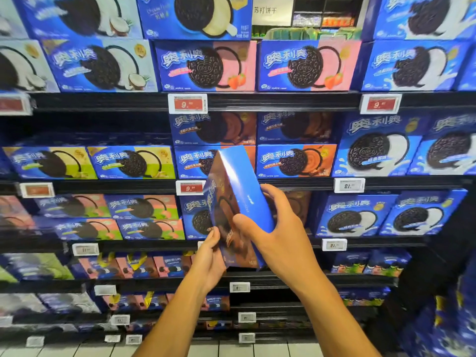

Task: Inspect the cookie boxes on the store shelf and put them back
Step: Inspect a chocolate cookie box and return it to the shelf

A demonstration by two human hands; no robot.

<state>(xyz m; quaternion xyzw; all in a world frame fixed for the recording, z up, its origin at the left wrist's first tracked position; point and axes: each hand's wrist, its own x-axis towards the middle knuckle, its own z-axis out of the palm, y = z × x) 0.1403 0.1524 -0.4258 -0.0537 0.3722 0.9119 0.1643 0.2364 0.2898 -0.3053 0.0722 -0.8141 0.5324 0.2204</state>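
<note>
Black metal store shelf (pixel 257 101), tiers packed with glossy blue cardboard cookie boxes (pixel 296 65), flat rectangular faces outward; white price tags (pixel 187 103) clipped on the rails. In front of the middle tiers, one cookie box (pixel 238 199) held off the shelf, long axis near upright, top tilted left, narrow blue side toward camera, brown printed face turned left. Right hand (pixel 278 228) grips its blue side, thumb on the front edge; left hand (pixel 210 256) pinches the lower left edge.

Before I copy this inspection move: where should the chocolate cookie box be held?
Grip the chocolate cookie box across its narrow blue side, coming from the right as the right hand does, thumb on the front. It stands on end, tilted, so the left hand steadies the lower corner.
</note>
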